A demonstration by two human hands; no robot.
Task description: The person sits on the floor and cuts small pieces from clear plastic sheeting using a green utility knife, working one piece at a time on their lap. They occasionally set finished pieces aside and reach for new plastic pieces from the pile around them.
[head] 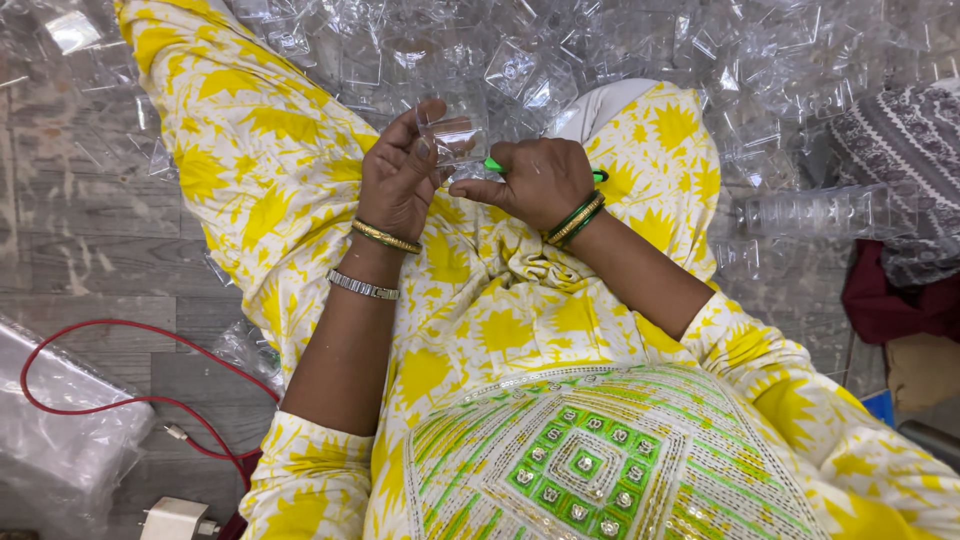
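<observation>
I sit on the floor in yellow-and-white patterned clothes. My left hand (400,175) holds a small clear plastic piece (453,132) up over my lap, fingers pinched on its edge. My right hand (535,180) grips a thin green tool (495,164), its tip touching the underside of the clear piece. The tool's far end pokes out past my right wrist. Both wrists wear bangles.
A large heap of clear plastic pieces (640,50) spreads across the wooden floor ahead. A stack of clear pieces (825,212) lies at right beside patterned cloth (905,140). A red cable (110,400), a white charger (175,518) and a plastic bag (55,430) lie at lower left.
</observation>
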